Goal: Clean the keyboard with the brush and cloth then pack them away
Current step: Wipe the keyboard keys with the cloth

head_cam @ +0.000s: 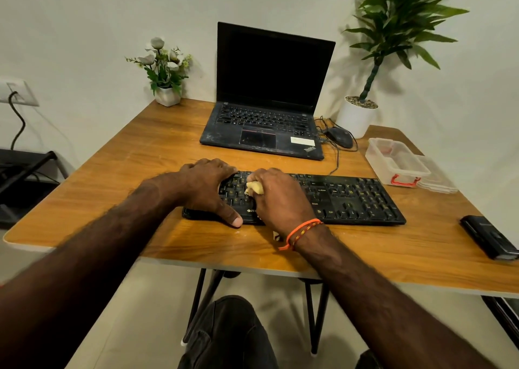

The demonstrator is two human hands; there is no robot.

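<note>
Two hands: both lie on the left half of the black plastic keyboard, which is long, flat and a little dusty.
Left hand: its fingers bend over the far left edge of the keyboard and the thumb lies along the near edge, so it holds the keyboard.
Right hand: the fingers are curled round a small pale yellow piece, the cloth, and press it on the keys; an orange thread band is on the wrist.
Brush: I cannot tell where it is.
Table: wood grain surface with rounded corners and thin dark metal legs.
Container: clear plastic box with red clips at the right of the table, well apart from the hands; something reddish is inside, too blurred to name. A clear lid lies just beside it.
Laptop: black, open, dark screen, dusty palm rest, behind the keyboard.
Mouse: dark, rounded, right of the laptop.
</note>
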